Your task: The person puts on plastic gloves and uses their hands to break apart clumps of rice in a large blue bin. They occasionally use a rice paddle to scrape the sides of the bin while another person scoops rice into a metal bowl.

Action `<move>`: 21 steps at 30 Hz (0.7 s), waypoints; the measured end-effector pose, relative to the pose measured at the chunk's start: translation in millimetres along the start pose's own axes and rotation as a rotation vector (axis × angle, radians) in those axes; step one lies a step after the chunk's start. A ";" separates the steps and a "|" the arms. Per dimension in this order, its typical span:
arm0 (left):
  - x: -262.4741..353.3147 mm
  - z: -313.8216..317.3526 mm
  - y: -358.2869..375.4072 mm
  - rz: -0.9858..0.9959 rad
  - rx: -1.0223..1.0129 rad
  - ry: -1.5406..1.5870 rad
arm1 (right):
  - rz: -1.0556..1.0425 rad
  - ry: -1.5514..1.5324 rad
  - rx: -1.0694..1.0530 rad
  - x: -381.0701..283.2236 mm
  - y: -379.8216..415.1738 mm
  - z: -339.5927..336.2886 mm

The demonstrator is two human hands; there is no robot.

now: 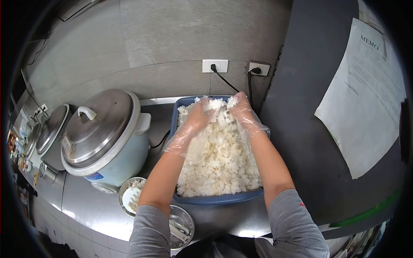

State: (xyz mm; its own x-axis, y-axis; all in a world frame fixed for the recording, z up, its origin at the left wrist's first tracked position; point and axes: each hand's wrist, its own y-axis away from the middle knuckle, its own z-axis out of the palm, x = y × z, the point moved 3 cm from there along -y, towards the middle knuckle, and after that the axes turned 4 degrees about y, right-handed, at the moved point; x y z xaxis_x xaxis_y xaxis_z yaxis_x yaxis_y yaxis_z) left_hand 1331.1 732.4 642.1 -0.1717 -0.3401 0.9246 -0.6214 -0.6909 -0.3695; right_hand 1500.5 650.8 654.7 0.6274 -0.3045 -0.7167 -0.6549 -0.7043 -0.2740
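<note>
A blue rectangular tub (219,199) full of cooked white rice (219,167) stands on the steel counter in front of me. Both of my hands wear clear plastic gloves and are over the far end of the tub. My left hand (198,115) curls around a clump of rice at the far left. At the far right, my right hand (241,108) grips another clump, with white grains showing at its fingertips. Between the hands some rice looks blurred, as if falling. The fingertips are partly hidden by rice and gloves.
To the left stands a large rice cooker (107,129) with its lid on, and more cookers beyond. Two metal bowls (189,219) with utensils sit near my left arm. Plugged outlets (215,66) are on the wall. A memo sheet (361,103) hangs on the dark panel at right.
</note>
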 end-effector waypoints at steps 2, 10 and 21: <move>8.0 -6.0 0.2 0.042 0.030 -0.290 | -0.032 0.037 -0.047 14.5 -2.3 10.0; -6.7 -12.1 1.5 -0.140 -0.175 -0.368 | -0.250 0.565 -0.576 -13.5 88.0 34.6; -39.5 1.5 76.9 -0.275 -0.568 -0.622 | -0.365 0.386 -0.933 26.8 106.9 -7.1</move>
State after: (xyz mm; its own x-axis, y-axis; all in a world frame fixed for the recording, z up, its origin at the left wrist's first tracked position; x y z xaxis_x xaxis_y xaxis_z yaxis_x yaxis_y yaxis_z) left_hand 1291.2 691.8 577.0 0.3831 -0.6082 0.6952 -0.8938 -0.4340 0.1128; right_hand 1450.2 562.7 610.8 0.9179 -0.0431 -0.3946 0.0775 -0.9555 0.2845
